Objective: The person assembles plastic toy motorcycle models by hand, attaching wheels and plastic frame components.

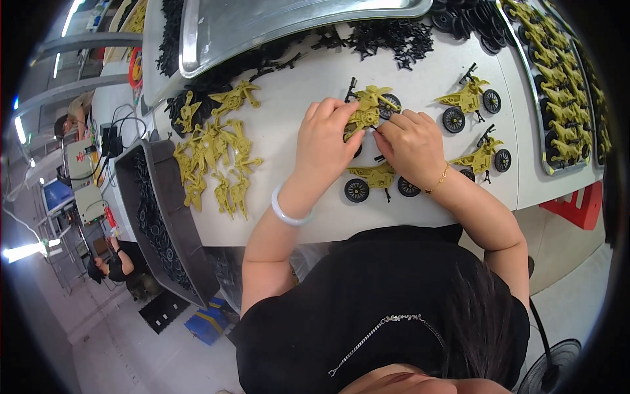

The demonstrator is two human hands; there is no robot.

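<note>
A yellow toy motorcycle with black handlebars and black spoked wheels is between my two hands over the white table. My left hand grips its left side, thumb and fingers closed on the yellow body. Closed in a pinch, my right hand presses at its lower right, by a wheel; its fingertips are partly hidden. Just below the hands stands a second toy motorcycle, partly covered by my right hand. Two more, an upper motorcycle and a lower motorcycle, are to the right.
Loose yellow body parts lie at left. Black small parts and black wheels line the far side, beside a metal tray. A filled tray borders the right. A grey bin with black parts stands left. People work farther left.
</note>
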